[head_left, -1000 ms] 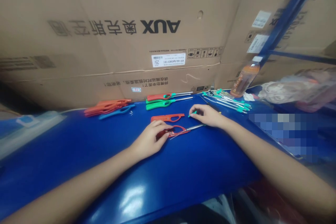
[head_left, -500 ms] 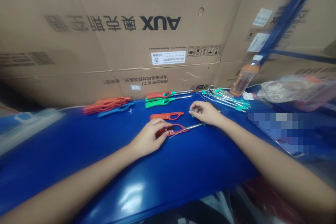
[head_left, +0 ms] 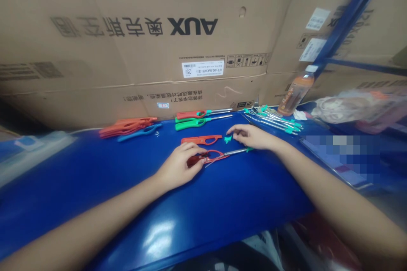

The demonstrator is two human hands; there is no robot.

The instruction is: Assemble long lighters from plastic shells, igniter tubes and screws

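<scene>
My left hand (head_left: 181, 165) grips the red lighter shell half (head_left: 208, 156) at its handle end. A thin wire shows beside the shell, and a metal tube (head_left: 235, 152) with a green piece at its far end extends to the right. My right hand (head_left: 249, 136) is above the table with index finger and thumb apart. Just below its fingertips lies a small green plastic part (head_left: 228, 139), apparently on the table. Behind my left hand rests another red shell half (head_left: 202, 140).
Orange-red handle shells (head_left: 127, 127) and a blue one (head_left: 140, 132) lie at the back left. Red and green lighters (head_left: 190, 124) sit at the back. Metal tubes with green ends (head_left: 276, 120), a drink bottle (head_left: 295, 95) and a flat tablet-like object (head_left: 327, 156) are right. Cardboard boxes (head_left: 127, 59) stand behind.
My right hand's fingers have opened slightly, and the green part shows fully below them now. My left hand keeps its grip on the red shell half.
</scene>
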